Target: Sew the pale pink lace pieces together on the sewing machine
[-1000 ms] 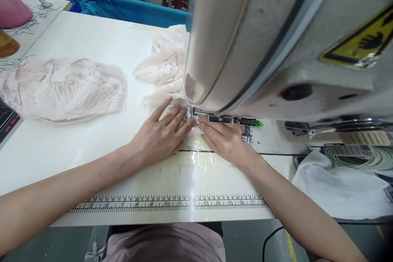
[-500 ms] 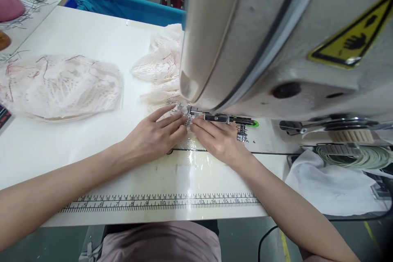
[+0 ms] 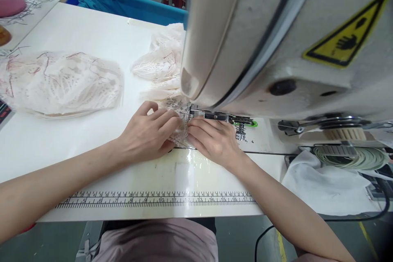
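Note:
My left hand (image 3: pixel 149 135) and my right hand (image 3: pixel 213 139) meet on a small piece of pale lace (image 3: pixel 181 129) just in front of the presser foot (image 3: pixel 196 113) of a big cream sewing machine (image 3: pixel 276 45). Both hands have their fingers curled and pinch the lace between them. More lace (image 3: pixel 159 65) trails away behind the needle area. The needle itself is hidden by the machine head.
A pile of pale lace pieces (image 3: pixel 61 84) lies on the white table (image 3: pixel 76 37) to the left. A printed ruler (image 3: pixel 153 200) runs along the front edge. White cloth (image 3: pixel 325 188) and coiled cord (image 3: pixel 353 157) sit at right. Blue bins (image 3: pixel 123 4) stand behind.
Both hands drew slightly toward me and their fingers went from lying flat to curling and pinching the lace. The lace now bunches up between them.

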Tool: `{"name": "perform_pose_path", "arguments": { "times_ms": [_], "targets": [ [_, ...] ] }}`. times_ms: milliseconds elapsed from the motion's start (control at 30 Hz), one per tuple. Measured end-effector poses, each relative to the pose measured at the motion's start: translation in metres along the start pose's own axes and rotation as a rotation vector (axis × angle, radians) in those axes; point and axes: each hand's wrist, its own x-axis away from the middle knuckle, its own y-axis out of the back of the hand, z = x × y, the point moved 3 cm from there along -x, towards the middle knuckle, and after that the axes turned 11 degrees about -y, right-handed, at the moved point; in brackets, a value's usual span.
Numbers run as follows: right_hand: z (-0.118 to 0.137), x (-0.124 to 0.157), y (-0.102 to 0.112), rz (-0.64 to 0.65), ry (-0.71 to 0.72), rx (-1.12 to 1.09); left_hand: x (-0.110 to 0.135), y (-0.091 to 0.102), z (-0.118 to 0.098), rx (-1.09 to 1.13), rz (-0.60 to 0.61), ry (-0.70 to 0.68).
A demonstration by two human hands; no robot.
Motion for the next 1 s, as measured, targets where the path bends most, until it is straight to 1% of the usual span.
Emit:
{"name": "perform_pose_path", "arguments": {
  "times_ms": [67,133,200,333,433,600,800,1000],
  "targets": [
    [0.003,-0.001,0.003,-0.023,0.015,-0.040,0.001,0.001,0.000,0.022,-0.018,-0.048],
    [0.006,-0.003,0.007,-0.055,0.052,-0.079,0.001,0.003,0.000,0.006,-0.041,-0.112],
    [0.009,-0.004,0.010,-0.088,0.096,-0.113,0.000,0.004,0.000,-0.011,-0.063,-0.146],
    [0.012,-0.005,0.011,-0.137,0.142,-0.151,0.000,0.005,-0.002,-0.023,-0.082,-0.158],
    [0.014,-0.004,0.009,-0.144,0.168,-0.170,0.001,0.006,-0.004,-0.032,-0.067,-0.150],
    [0.015,-0.001,0.010,-0.146,0.188,-0.211,0.001,0.006,-0.006,-0.048,-0.070,-0.203],
    [0.016,-0.001,0.014,-0.086,0.212,-0.181,0.004,-0.006,-0.004,0.161,0.029,-0.120],
    [0.017,-0.003,0.013,-0.093,0.203,-0.175,0.006,-0.007,-0.002,0.123,0.087,-0.119]
  ]
}}
